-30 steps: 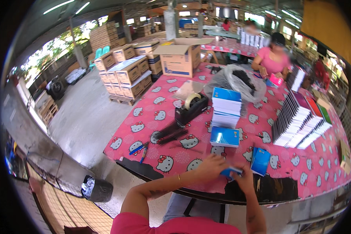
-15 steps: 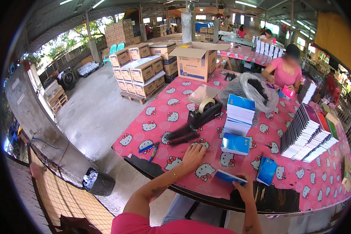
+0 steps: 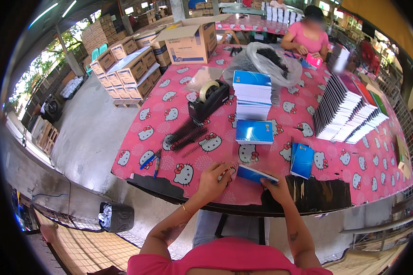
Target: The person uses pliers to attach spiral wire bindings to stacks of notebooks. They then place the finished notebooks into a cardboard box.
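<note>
My right hand (image 3: 275,187) grips a small blue-covered notebook (image 3: 252,175) by its right end, just above the near table edge. Closed in a pinch, my left hand (image 3: 217,178) is at the notebook's left end with what looks like a thin black spiral binding coil (image 3: 227,172). More black binding coils (image 3: 188,137) lie in a loose bundle beyond my left hand. Ahead of the notebook stand a short stack of blue notebooks (image 3: 254,132) and a taller stack (image 3: 252,80) behind it. A few blue notebooks (image 3: 302,160) lie flat to the right of my right hand.
A black tape dispenser (image 3: 209,101) stands beyond the coils. Two pens (image 3: 152,161) lie at left. Slanted rows of bound notebooks (image 3: 339,112) fill the right side. A clear bag of coils (image 3: 261,64), an open carton (image 3: 188,43) and a co-worker (image 3: 307,36) are farther back.
My left hand has come back from near the coils to the left end of the notebook, its fingers now pinched. The view has tilted down and shifted right.
</note>
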The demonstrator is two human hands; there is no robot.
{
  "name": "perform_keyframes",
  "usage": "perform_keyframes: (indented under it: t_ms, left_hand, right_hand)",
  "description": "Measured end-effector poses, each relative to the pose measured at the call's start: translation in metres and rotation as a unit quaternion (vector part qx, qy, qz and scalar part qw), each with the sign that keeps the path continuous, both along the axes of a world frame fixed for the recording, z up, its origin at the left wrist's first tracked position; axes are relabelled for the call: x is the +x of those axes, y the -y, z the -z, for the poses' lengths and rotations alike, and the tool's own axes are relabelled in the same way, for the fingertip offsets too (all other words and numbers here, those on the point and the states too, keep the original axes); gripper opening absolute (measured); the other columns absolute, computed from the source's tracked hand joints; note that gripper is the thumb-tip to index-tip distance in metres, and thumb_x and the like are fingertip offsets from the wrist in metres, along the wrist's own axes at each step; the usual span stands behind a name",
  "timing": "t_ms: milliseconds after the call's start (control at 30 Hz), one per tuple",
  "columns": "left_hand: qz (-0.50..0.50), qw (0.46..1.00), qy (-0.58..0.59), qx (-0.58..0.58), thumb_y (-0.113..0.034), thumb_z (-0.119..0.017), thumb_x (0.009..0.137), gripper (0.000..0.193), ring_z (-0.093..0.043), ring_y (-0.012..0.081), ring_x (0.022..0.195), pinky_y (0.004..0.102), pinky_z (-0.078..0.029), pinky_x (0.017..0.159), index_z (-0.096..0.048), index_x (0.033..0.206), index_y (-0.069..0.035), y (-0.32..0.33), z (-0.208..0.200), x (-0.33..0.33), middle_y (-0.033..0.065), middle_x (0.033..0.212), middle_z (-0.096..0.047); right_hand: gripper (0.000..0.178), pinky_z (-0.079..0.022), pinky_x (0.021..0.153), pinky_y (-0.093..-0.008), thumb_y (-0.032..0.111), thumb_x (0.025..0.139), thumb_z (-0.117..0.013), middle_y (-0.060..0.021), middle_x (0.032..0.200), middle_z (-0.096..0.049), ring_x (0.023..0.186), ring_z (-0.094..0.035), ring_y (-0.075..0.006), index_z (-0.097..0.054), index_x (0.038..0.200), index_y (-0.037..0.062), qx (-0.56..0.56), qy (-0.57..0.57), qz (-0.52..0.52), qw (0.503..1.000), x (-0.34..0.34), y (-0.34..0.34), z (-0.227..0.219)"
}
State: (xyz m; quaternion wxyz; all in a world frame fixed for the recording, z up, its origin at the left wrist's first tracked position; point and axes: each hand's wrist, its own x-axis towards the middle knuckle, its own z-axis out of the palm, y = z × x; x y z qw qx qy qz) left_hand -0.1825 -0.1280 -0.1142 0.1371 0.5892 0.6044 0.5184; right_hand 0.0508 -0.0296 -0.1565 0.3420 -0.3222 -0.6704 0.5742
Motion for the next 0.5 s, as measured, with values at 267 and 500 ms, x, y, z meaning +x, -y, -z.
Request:
perform_keyframes:
  t_ms: [267,500]
  left_hand:
    - [-0.012,0.997,-0.073,0.008,-0.010,-0.069,0.085,0.018,-0.063,0.0223,0.062,0.0321,-0.049,0.053,-0.071,0.102,-0.005,-0.007,0.003,-0.005,0.0099,0.079,-0.062]
    - [0.011,0.994,-0.107,0.027,-0.014,-0.069,0.086,0.017,-0.061,0.0243,0.059,0.0358,-0.049,0.054,-0.070,0.101,-0.006,-0.016,-0.007,-0.010,0.0090,0.077,-0.060]
  right_hand:
    - [0.027,-0.044,0.068,-0.0225,0.005,0.090,-0.066,0.0022,0.088,-0.063,0.076,-0.052,-0.0058,-0.066,0.116,0.0019,-0.044,-0.021,-0.007,0.999,0.000,-0.001,-0.001]
    - [0.027,-0.044,0.068,-0.0230,0.005,0.090,-0.066,0.0019,0.089,-0.064,0.075,-0.052,-0.0063,-0.066,0.117,0.0025,-0.037,-0.016,-0.008,0.999,0.002,-0.003,0.004]
